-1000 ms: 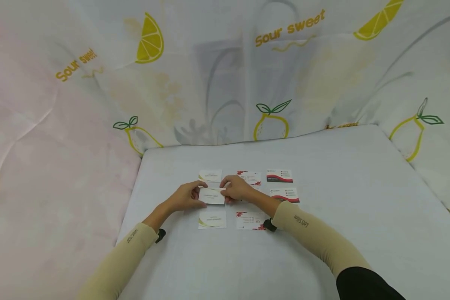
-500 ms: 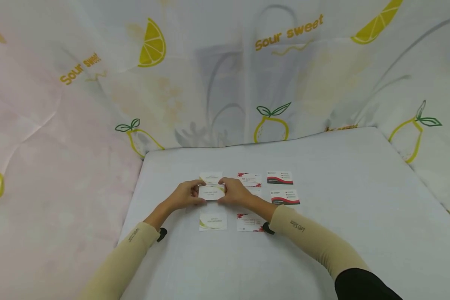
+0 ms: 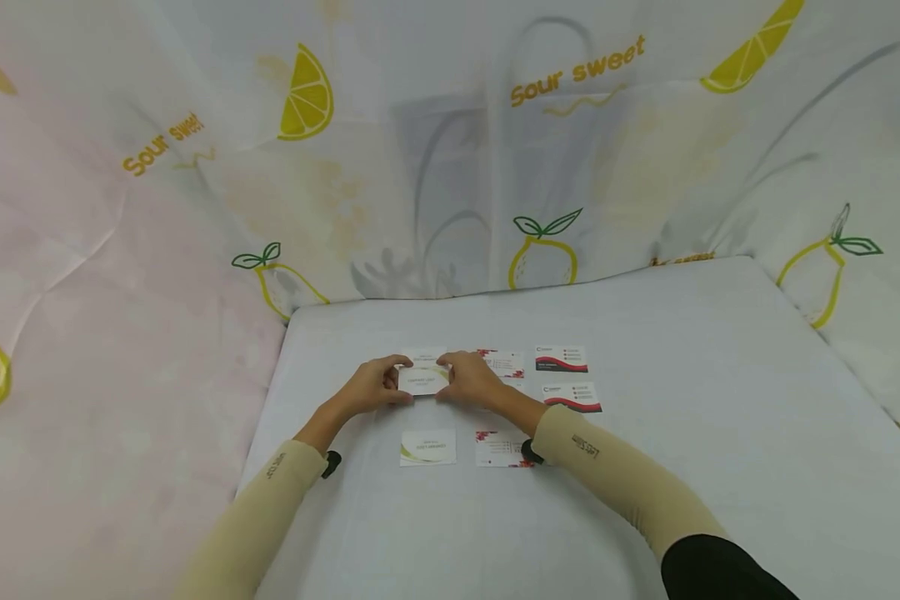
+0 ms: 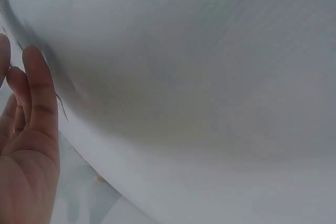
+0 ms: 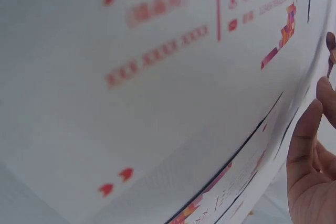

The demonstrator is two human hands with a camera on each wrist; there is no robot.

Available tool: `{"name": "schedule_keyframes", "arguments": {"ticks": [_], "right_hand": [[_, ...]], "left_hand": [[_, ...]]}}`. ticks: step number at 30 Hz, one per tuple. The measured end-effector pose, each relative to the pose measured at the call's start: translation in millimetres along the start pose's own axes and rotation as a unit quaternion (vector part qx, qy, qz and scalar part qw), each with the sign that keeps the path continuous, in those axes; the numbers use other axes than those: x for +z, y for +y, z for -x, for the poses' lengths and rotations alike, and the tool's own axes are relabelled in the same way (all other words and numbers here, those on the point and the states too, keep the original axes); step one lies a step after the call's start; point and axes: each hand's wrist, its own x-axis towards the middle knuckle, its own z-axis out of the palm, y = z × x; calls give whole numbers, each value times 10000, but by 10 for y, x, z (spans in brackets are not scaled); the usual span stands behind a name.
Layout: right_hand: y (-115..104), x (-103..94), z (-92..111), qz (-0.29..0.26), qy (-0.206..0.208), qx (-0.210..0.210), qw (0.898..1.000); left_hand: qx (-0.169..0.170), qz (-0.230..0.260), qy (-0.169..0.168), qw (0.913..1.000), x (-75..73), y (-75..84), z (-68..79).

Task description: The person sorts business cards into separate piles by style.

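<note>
One card [image 3: 424, 382] between both hands [image 3: 371, 386] [image 3: 471, 380]

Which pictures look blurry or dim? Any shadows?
Head view: backdrop lettering is legible, print on the held card looks soft, faint shadows lie on the table; left wrist view: the pale surface is greyish with little detail, the left hand shaded; right wrist view: red print on the nearest card is blurred.

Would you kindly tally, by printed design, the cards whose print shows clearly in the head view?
Yellow-curve cards: 3
Red-flower cards: 2
Red-wave cards: 2
Total: 7, leaving out any hidden by the right arm.
</note>
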Motion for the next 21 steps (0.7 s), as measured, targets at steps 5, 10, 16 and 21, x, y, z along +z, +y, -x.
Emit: {"name": "schedule_keyframes", "arguments": {"ticks": [5,10,16,21], "right_hand": [[14,16,-73,-106,149,110,9998],[30,0,-181,-45,441,85,9990],[-4,13,-301,33,411,348,9985],[-4,44,-346,17,464,626,9970]], "left_hand": [[-123,-113,11,9999,-43,-1,-87],[-161,-219,-12,9996,-117,27,-200],[-299,-433,66,9986,-166,-5,-293],[-216,-487,239,9983,-138,-38,-350]]}}
